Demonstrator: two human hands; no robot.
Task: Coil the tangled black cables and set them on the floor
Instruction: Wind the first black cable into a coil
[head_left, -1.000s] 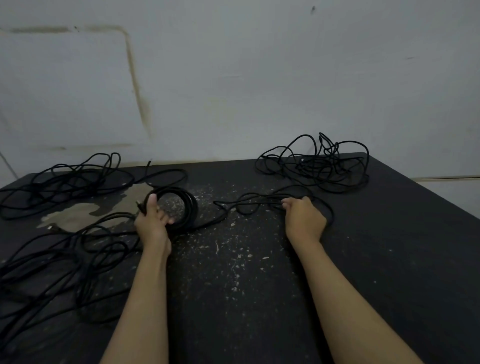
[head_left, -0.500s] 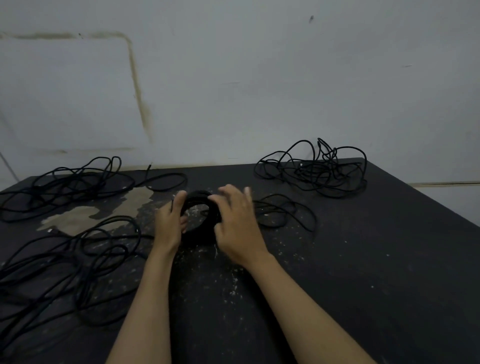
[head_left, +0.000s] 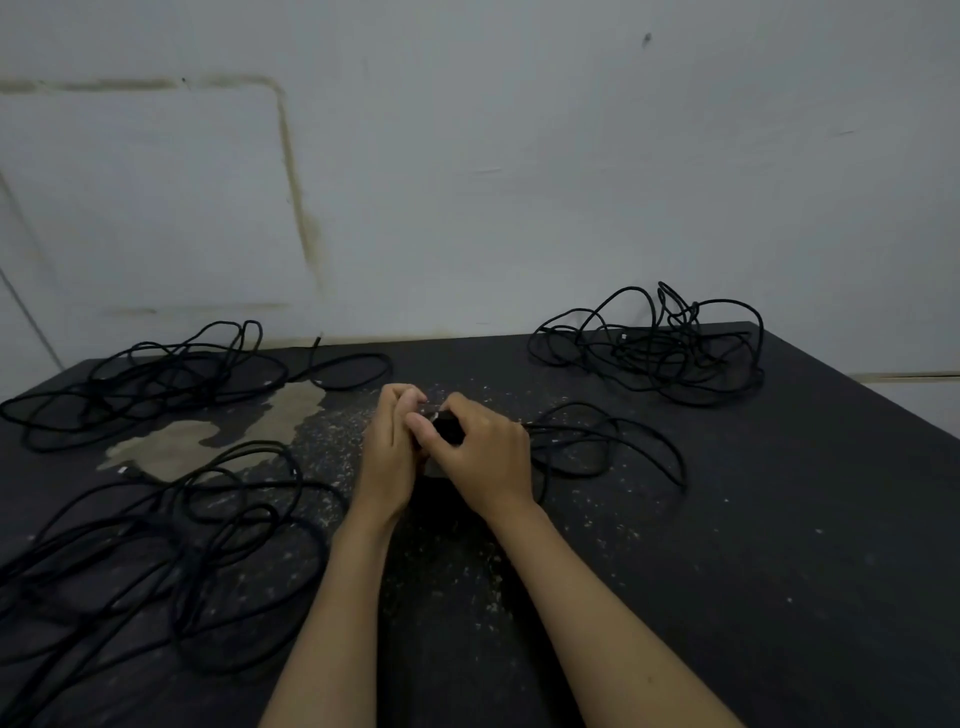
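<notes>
Both hands (head_left: 441, 447) have closed round coil (head_left: 448, 428)

Black coil (head_left: 448, 429) upright, three tangles (head_left: 654, 348) around

Left hand (head_left: 390, 447) and right hand (head_left: 480, 449) meet around a black coiled cable (head_left: 448, 428), fingers curled on it; the coil itself is mostly hidden. Loose cable (head_left: 608, 441) trails right of the right hand. Tangles lie left (head_left: 156, 525) of the left hand.
</notes>
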